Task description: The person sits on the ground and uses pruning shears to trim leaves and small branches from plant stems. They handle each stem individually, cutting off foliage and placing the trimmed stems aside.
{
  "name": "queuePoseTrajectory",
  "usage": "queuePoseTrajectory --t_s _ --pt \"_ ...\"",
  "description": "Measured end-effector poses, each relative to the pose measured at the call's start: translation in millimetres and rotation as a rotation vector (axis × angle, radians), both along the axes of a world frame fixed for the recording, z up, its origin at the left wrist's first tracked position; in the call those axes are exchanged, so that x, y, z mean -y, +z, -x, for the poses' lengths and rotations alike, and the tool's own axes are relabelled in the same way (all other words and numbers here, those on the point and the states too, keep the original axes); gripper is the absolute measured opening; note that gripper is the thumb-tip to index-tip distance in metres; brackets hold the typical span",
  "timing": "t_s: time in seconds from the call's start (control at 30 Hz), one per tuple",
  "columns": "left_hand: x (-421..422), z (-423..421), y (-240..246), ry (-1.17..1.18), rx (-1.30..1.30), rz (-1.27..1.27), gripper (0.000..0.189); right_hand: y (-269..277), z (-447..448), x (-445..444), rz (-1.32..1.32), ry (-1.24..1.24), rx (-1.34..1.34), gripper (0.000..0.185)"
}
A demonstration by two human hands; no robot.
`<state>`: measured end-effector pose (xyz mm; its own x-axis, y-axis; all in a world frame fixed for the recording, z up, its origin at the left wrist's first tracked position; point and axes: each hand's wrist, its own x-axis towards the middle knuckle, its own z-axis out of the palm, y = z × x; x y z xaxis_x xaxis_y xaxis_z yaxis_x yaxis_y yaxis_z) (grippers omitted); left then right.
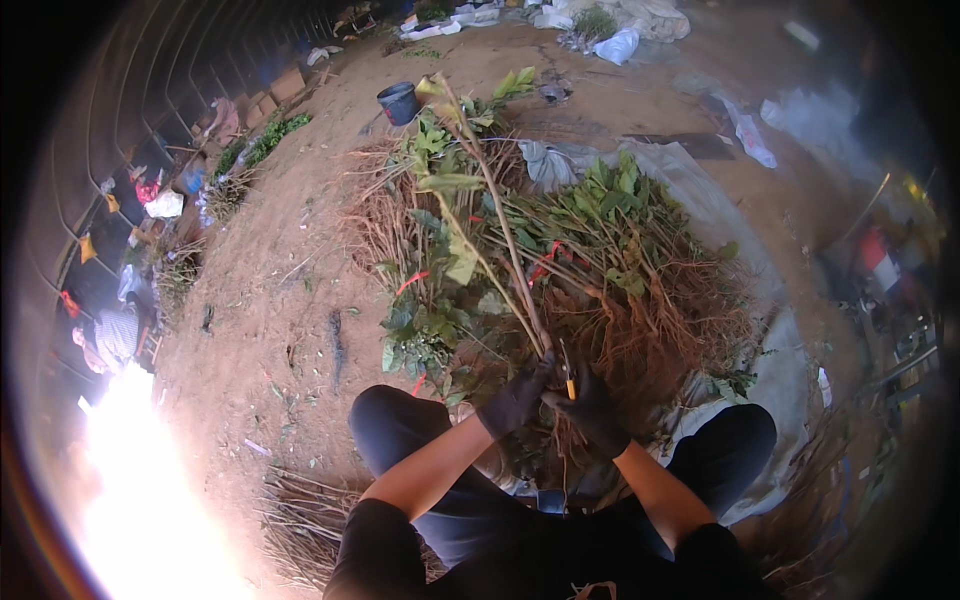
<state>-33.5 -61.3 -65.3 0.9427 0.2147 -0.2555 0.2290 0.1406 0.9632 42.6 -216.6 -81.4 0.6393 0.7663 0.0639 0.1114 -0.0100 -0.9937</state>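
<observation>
My left hand (517,397), in a dark glove, is closed around the lower stems of a few long woody saplings (504,217). They slant up and away from me, with some yellowing leaves near the far end. My gloved right hand (596,412) grips what look like pruning shears (571,388), whose yellow handle shows at the thumb. The blades are beside the stems, just right of my left hand; whether they touch is hard to tell. Thin roots (566,439) hang below my hands. Before me lies a heap of leafy saplings with bare brown roots (660,315).
Red ties (411,282) mark parts of the heap. A pale sheet (787,375) lies under its right side. Beyond stands a dark bucket (398,103). Cut sticks (304,517) are piled by my left side. Cardboard boxes (287,84) line the tunnel wall.
</observation>
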Motion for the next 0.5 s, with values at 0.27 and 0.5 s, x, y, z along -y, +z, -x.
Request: queuePoseTrajectory --t_s 0.27,0.5 --pt "-146 -33 120 0.321 0.612 0.162 0.084 -19 33 71 0.036 -0.122 0.001 0.067" --pt "-267 -66 84 0.497 0.492 0.254 0.047 -12 37 47 0.064 -0.059 0.282 0.054"
